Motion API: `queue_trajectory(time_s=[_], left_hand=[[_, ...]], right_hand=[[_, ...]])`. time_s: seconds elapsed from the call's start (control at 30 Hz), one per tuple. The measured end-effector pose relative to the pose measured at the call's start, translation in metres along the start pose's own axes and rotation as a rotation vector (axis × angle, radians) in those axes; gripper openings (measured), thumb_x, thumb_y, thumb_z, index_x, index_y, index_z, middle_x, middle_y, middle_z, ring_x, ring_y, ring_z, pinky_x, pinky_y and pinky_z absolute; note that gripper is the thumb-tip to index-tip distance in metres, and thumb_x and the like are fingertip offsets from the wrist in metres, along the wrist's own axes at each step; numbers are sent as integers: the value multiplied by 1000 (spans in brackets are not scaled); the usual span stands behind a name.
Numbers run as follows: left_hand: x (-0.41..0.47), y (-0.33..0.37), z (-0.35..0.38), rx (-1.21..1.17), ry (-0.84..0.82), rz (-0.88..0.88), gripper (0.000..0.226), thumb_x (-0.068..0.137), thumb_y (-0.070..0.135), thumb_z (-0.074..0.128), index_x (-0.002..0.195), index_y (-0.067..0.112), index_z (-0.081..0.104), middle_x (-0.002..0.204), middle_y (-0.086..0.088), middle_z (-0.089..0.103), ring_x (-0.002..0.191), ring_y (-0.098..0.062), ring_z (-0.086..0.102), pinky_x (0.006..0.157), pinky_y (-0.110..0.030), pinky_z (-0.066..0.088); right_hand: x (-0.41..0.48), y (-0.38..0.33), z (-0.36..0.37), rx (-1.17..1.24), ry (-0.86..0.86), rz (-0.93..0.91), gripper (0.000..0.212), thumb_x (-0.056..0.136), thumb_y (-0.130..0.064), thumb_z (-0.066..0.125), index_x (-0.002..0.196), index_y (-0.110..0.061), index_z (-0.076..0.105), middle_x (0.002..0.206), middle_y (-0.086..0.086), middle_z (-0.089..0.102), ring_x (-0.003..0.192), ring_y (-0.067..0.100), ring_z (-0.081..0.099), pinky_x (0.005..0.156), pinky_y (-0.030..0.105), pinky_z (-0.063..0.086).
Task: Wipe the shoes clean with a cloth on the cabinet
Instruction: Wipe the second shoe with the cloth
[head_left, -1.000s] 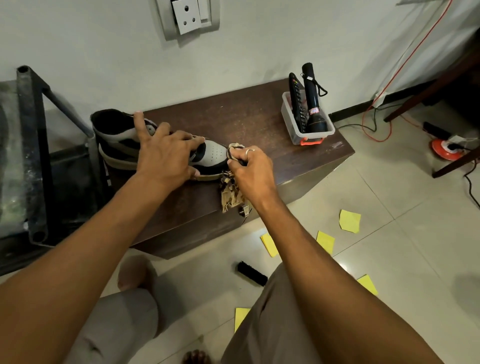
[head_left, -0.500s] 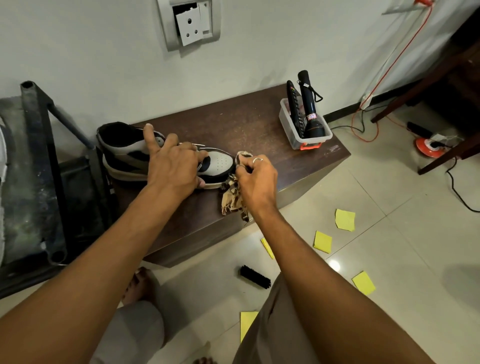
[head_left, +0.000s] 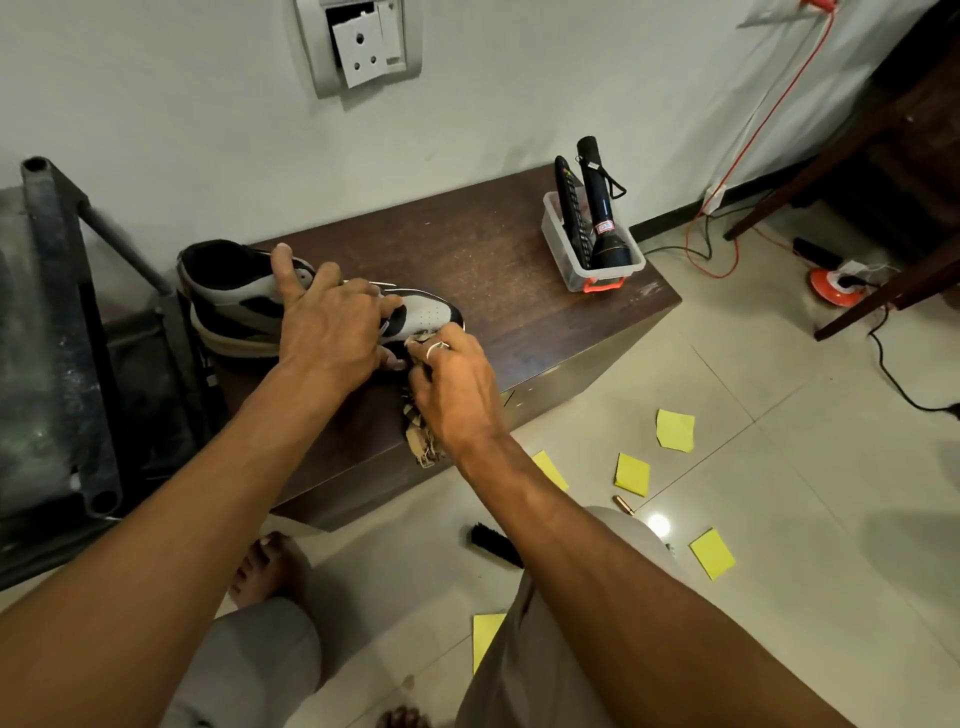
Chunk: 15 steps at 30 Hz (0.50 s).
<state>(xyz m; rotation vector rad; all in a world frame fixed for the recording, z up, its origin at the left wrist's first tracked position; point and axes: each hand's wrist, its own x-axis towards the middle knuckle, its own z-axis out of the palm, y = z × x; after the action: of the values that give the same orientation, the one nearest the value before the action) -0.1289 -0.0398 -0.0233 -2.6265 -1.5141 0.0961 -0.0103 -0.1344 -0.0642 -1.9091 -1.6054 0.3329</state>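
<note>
Shoes are the job, yet only one shoe (head_left: 244, 299) shows clearly, a high-top in white, grey and black standing upright on the cabinet (head_left: 519, 291) near its left edge, heel toward the wall-side left corner and toe pointing along the top toward the middle. The left hand (head_left: 332, 332) lies over the laces and tongue, fingers spread and curled down around the upper, pinning it in place. The right hand (head_left: 457, 387), a ring on one finger, is clenched around a tan patterned cloth (head_left: 423, 441) and presses it against the near side of the toe, low by the sole; the loose frayed end of the cloth hangs over the cabinet's front edge.

Judging from this, the wiping is under way at the toe area, and the white toe cap looks fairly clean, though how much of the rest has been done cannot be told. The heel, the far side and any second shoe would remain.

Much is hidden: the left hand covers the middle of the shoe, the right hand covers the spot being rubbed, and the far side faces the wall. A second shoe may sit behind the first, but I cannot confirm it. At the cabinet's right end stands a clear tub (head_left: 582, 260) holding a torch (head_left: 602, 208) and a remote.
</note>
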Motion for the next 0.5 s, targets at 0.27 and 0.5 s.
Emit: queue_trajectory(time_s=[0.27, 0.5], left_hand=[[3, 0, 4, 5, -18, -6, 60, 82, 62, 71, 137, 43, 58, 137, 11, 61, 130, -25, 41, 117, -67, 2], [3, -1, 4, 18, -11, 5, 62, 80, 65, 71, 136, 43, 58, 133, 11, 63, 127, -25, 43, 117, -68, 5]], right_hand=[[23, 14, -7, 79, 143, 127, 20, 96, -11, 61, 112, -8, 73, 110, 11, 61, 99, 26, 59, 86, 44, 53], [43, 23, -30, 183, 55, 189, 28, 97, -5, 61, 121, -10, 75, 117, 1, 68, 104, 8, 62, 92, 10, 47]])
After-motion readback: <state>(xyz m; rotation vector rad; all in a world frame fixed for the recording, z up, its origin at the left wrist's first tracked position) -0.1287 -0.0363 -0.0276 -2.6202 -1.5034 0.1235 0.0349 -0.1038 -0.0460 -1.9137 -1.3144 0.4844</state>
